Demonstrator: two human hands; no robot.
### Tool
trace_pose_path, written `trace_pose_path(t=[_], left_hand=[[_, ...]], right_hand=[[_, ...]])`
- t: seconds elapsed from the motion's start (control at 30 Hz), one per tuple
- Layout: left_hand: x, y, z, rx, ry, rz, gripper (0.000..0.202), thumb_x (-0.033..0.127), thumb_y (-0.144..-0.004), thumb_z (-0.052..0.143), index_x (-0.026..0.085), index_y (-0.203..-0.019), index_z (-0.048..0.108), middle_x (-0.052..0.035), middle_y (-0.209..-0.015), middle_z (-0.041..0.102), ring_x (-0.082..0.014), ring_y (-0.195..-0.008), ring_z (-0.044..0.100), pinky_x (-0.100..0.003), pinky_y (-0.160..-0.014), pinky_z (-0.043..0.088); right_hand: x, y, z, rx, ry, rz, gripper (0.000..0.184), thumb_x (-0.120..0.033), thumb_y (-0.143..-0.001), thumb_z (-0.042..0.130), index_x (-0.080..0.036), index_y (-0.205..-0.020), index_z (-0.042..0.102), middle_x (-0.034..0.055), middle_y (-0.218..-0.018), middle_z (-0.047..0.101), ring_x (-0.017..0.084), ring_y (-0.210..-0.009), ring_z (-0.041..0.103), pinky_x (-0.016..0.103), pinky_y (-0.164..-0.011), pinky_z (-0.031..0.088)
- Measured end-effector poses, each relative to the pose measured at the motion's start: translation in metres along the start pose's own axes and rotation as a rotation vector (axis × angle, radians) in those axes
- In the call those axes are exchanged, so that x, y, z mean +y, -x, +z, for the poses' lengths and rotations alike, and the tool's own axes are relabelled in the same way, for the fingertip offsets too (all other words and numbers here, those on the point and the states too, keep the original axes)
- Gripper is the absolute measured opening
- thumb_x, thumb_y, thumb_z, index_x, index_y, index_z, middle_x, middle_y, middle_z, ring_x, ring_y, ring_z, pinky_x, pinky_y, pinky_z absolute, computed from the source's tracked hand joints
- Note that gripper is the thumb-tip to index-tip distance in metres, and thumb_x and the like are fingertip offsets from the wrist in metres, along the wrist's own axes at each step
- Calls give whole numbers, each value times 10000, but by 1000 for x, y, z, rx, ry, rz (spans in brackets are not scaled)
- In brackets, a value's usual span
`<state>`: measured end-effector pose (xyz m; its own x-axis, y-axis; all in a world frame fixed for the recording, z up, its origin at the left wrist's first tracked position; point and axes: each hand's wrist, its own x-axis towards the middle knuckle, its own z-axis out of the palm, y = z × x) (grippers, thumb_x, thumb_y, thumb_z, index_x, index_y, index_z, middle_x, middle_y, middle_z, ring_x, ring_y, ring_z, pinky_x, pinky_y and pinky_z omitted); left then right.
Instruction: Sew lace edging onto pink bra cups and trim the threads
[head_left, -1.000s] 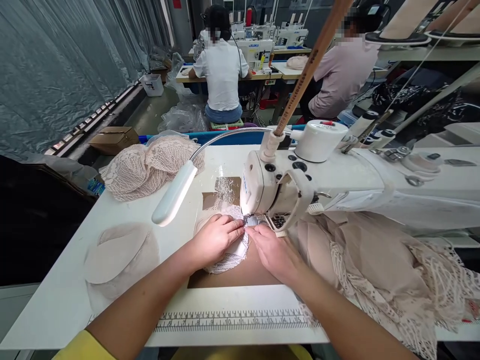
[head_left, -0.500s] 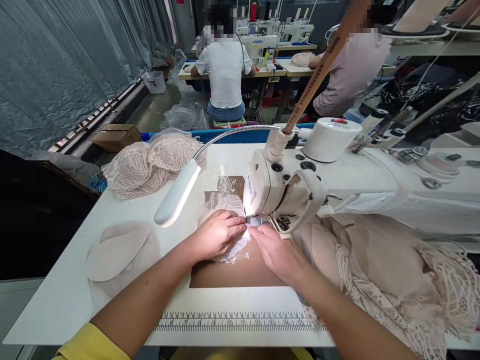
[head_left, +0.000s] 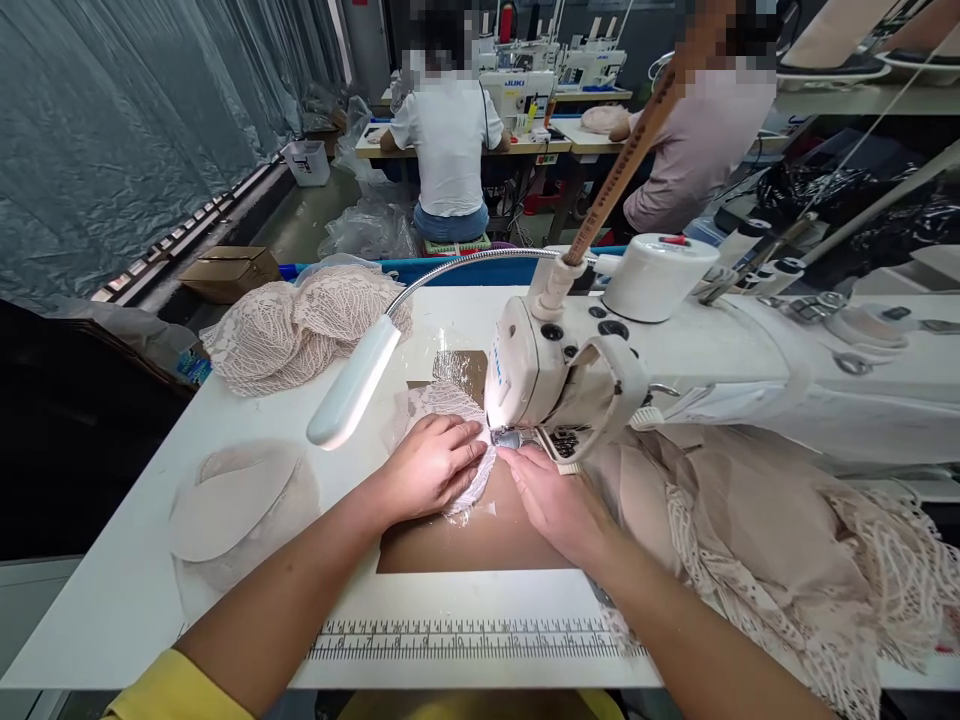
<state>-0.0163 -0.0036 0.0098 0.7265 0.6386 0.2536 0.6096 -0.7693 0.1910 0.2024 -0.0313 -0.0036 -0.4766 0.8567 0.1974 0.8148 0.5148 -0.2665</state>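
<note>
A ruler strip runs along the near edge of the table. Beyond it, a brown sheet lies about midway between the left and right edges. To its left, nearer the table's left edge, a pale oval piece rests flat on sheer cloth. A beige heap with lacy borders spreads over the right part, down to the near edge.

The right hand reaches in with its fingers stretched and close together, tips at the lace's edge just beside the presser foot; whether they pinch it cannot be told. The left hand lies over the lace, fingers bent slightly and together; any grip underneath is hidden. The lace is on the brown sheet, its right edge at the foot of the sewing machine.

A lamp hangs left of the machine head. Lace cups sit at the table's far left corner. Beyond the far edge, two people sit: one in white, one in pink.
</note>
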Motion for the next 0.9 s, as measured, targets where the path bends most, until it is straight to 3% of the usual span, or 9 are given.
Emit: trace_pose_path(t=[0.1,0.23,0.33,0.57,0.9], left_hand=[[3,2,-3,-24,26,56,308,290,-937,451,162,-1167,610,-121,-1259,593,-262,-1094,524,-434,-931,418],[4,3,-6,-53,32,123,292,235,-953,429,158,-1177,600,-114,-1281,592,-245,-1093,532,-410,-926,420],[2,4,-5,-79,15,178,319,169,-940,440,147,-1232,566,-116,-1289,593,-245,-1125,520,-403,-921,427],[9,4,5,-14,-19,73,302,211,-955,436,144,-1201,599,-109,-1255,617,-246,-1093,537,-399,-887,448],[12,-1,2,9,-17,59,277,241,-966,426,145,-1135,623,-91,-1206,641,-244,-1089,543,-396,-881,454]], right_hand=[[0,1,-1,2,9,-11,396,-132,-913,382,-203,-1227,614,85,-930,682,194,-846,609,285,-754,469],[-3,0,-4,-54,25,-61,392,-102,-871,426,-224,-1172,644,49,-848,654,150,-667,556,249,-603,406],[-5,-1,-5,-61,61,-99,383,-74,-846,443,-207,-1131,660,49,-840,632,149,-687,535,250,-563,353],[-9,-1,-4,-20,147,-32,424,-66,-833,446,-192,-1182,650,55,-870,646,136,-579,457,270,-504,287],[-9,-1,-3,-8,164,-30,432,-59,-805,471,-197,-1176,643,49,-890,653,144,-609,475,271,-519,286]])
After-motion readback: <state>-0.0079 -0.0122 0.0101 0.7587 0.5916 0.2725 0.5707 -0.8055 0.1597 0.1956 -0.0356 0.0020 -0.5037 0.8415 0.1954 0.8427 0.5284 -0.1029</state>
